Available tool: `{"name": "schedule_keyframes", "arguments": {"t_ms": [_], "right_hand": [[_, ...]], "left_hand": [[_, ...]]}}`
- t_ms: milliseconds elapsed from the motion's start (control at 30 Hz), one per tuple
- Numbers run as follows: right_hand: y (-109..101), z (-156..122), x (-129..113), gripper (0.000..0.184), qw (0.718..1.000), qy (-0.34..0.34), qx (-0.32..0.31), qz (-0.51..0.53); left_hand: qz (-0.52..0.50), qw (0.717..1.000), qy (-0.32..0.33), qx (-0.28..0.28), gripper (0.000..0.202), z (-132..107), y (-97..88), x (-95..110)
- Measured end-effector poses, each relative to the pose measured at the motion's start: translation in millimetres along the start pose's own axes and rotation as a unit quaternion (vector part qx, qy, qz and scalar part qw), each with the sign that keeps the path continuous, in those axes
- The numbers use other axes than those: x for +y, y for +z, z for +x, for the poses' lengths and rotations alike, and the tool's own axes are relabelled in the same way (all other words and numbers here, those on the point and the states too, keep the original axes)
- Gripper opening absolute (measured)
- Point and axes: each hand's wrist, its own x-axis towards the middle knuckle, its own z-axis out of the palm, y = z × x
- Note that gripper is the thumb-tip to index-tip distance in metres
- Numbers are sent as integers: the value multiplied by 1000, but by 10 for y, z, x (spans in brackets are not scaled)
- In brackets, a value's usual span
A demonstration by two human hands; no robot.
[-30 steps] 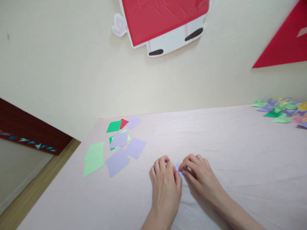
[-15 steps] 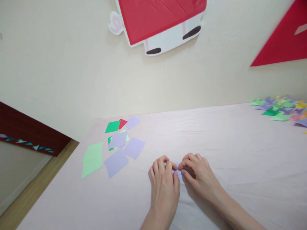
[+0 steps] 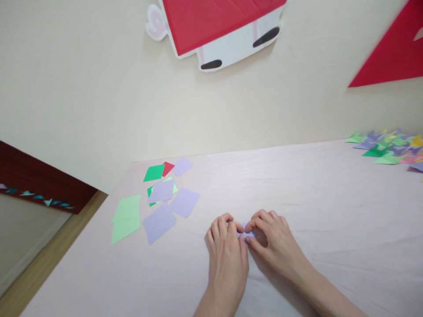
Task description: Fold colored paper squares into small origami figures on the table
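Observation:
Between my two hands lies a small piece of purple paper (image 3: 245, 234), low on the cloth-covered table (image 3: 297, 185). The fingers of my left hand (image 3: 226, 248) are curled over its left side, with thumb and forefinger tips at the paper. From the right, my right hand (image 3: 274, 237) pinches at it, thumb and forefinger bent toward each other. Most of the paper is hidden under the fingers, so its folds are hard to make out.
Flat paper sheets lie at the left: light green (image 3: 126, 219), purple (image 3: 159, 223), dark green (image 3: 154, 173) and red (image 3: 167, 168). Several folded paper pieces (image 3: 390, 157) are grouped at the far right. A wall (image 3: 251, 110) with a red and white cutout (image 3: 224, 26) rises behind.
My right thumb has shifted slightly left and down across the purple paper. The left hand keeps its hold, and the camera view has moved a little.

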Motion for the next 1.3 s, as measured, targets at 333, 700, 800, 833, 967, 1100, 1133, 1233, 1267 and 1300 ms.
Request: {"name": "schedule_keyframes", "arguments": {"t_ms": [333, 700, 800, 833, 967, 1100, 1133, 1233, 1267, 1300], "right_hand": [[-13, 15, 8, 18, 1000, 5, -10, 9], [-44, 22, 27, 27, 1000, -3, -9, 25], [-43, 22, -3, 18, 1000, -2, -1, 18], [-41, 24, 4, 18, 1000, -5, -1, 16], [-44, 41, 76, 30, 1000, -14, -15, 19], [-52, 43, 98, 31, 999, -18, -15, 28], [-51, 40, 93, 31, 999, -18, -10, 30], [-38, 23, 92, 29, 999, -26, 3, 36], [-32, 16, 104, 28, 999, -31, 7, 40], [-25, 8, 123, 27, 998, -36, 13, 47]], "left_hand": [[-5, 1000, 14, 15, 27, -8, 10, -25], [-5, 1000, 2, 31, 14, 9, -18, 50], [-11, 999, -11, 28, 20, 23, -8, 44], [-12, 1000, -13, 25, 24, 27, -3, 34], [-9, 1000, -18, 13, 36, 26, -3, -22], [-9, 1000, -13, 8, 41, 23, -63, -74], [-5, 1000, -6, 5, 41, 26, -83, -78], [30, 999, 21, -14, 37, 42, -138, -59], [45, 998, 29, -22, 33, 49, -153, -46], [56, 997, 34, -28, 30, 54, -165, -33]]}}
